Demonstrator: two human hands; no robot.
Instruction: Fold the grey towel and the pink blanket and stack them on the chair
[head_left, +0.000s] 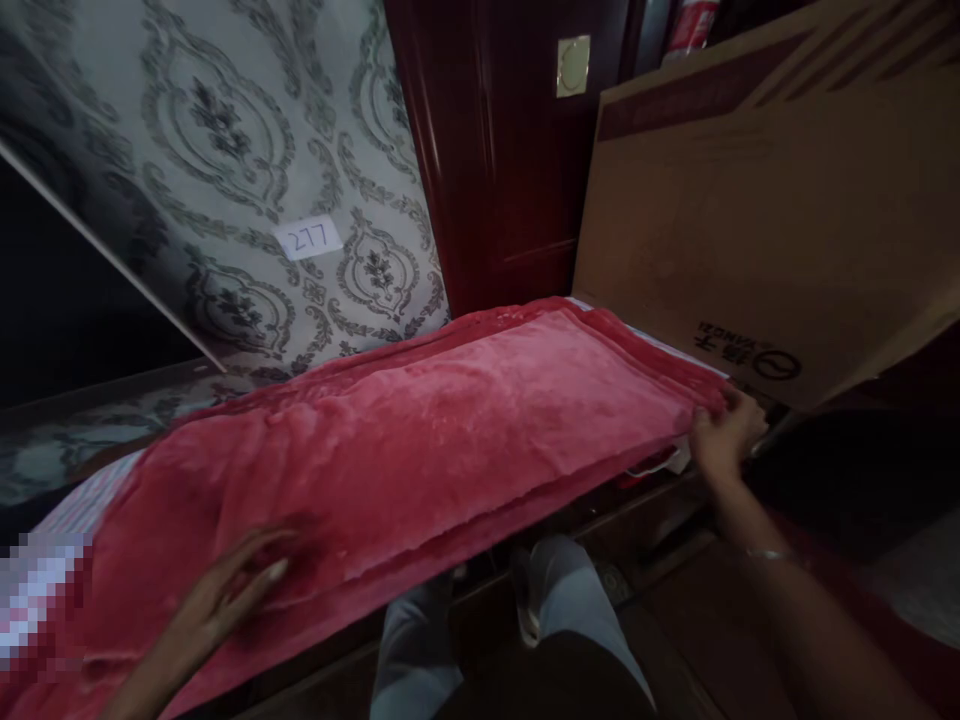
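Observation:
A red plush blanket (450, 420) lies folded in a long strip across the view, with several layers showing along its near edge. My left hand (244, 580) rests on its left part, thumb and fingers apart and slightly curled, holding nothing. At the far right end, my right hand (726, 430) has its fingers closed around the blanket's corner. Part of those fingers is hidden in the folds. Striped cloth (94, 495) shows beneath the blanket at the left.
A large cardboard box (750, 220) stands behind the right end. Beyond the blanket are a dark red door panel (510, 150) and patterned wallpaper (225, 130) bearing a paper label (310, 237). A dark screen-like panel (75, 280) is at left. My legs (577, 610) are below.

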